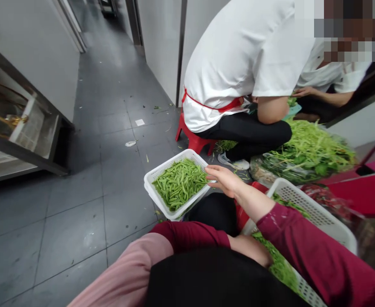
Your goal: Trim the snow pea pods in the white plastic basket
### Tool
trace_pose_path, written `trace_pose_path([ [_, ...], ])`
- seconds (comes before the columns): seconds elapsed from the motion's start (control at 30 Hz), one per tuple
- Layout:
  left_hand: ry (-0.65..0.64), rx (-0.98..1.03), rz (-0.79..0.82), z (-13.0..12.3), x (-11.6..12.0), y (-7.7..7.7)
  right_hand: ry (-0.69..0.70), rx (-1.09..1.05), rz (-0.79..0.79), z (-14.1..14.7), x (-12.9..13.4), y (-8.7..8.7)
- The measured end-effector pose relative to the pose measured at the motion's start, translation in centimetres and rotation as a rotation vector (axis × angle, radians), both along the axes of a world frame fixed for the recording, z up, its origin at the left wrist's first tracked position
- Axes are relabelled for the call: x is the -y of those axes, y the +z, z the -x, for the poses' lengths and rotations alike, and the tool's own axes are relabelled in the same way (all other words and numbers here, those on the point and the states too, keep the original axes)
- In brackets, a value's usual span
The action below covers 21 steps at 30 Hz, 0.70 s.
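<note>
My right hand (pixel 224 179) reaches out with its fingers stretched and apart, at the right rim of a white perforated basket (pixel 155 197). I cannot tell whether the fingertips touch that rim. Short, slender green pods (pixel 180 183), like green beans, fill this basket. My left hand (pixel 253 250) lies low across my lap, beside a second white basket (pixel 334 226) with leafy greens (pixel 280 268) in it. Its fingers are hidden, so what it holds, if anything, does not show.
A co-worker in a white shirt (pixel 238 64) sits on a red stool (pixel 194 134); another person is behind. Piled greens (pixel 315 149) lie on plastic at the right. A metal rack (pixel 43 136) stands left on the grey tiled floor (pixel 75 238), which has scattered scraps.
</note>
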<state>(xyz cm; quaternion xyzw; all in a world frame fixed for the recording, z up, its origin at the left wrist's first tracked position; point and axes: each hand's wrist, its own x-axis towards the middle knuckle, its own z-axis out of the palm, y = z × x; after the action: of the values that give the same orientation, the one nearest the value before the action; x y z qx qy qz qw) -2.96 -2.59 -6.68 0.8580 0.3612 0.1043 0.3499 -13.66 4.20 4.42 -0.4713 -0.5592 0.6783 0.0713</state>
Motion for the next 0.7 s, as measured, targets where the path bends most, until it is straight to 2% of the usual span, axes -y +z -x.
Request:
trace_pose_path([
  [0.07, -0.138, -0.045, -0.044, 0.5, 0.6, 1.1, 0.056, -0.023, -0.189, -3.8, -1.1, 0.6],
  [0.1, -0.156, -0.084, -0.066, 0.7, 0.9, 1.6, 0.071, 0.009, -0.321, -6.6, -1.9, 0.8],
  [0.17, -0.11, -0.142, -0.136, 1.4, 1.3, 2.6, 0.072, 0.231, -0.619, -13.4, -3.7, 0.6],
  [0.23, -0.075, -0.153, -0.208, 2.0, 1.1, 3.1, 0.059, 0.594, -0.817, -21.1, -4.8, -0.3],
  [0.3, -0.069, -0.162, -0.245, 2.2, 0.5, 3.4, 0.056, 0.809, -0.781, -27.7, -4.6, -2.2],
  [0.37, -0.069, -0.194, -0.241, 2.1, 0.2, 3.8, 0.086, 0.884, -0.695, -31.6, -3.5, -4.7],
  [0.43, -0.065, -0.257, -0.212, 1.7, 0.0, 4.3, 0.124, 0.894, -0.645, -32.7, -2.2, -7.2],
  [0.53, -0.033, -0.341, -0.173, 1.0, 0.0, 5.1, 0.143, 0.886, -0.623, -31.8, -0.7, -9.9],
  [0.6, 0.02, -0.344, -0.137, 0.6, -0.3, 5.4, 0.13, 0.871, -0.622, -31.2, -0.4, -10.7],
  [0.7, 0.124, -0.275, -0.05, -0.1, -1.3, 5.5, 0.073, 0.826, -0.619, -31.6, -0.4, -10.4],
])
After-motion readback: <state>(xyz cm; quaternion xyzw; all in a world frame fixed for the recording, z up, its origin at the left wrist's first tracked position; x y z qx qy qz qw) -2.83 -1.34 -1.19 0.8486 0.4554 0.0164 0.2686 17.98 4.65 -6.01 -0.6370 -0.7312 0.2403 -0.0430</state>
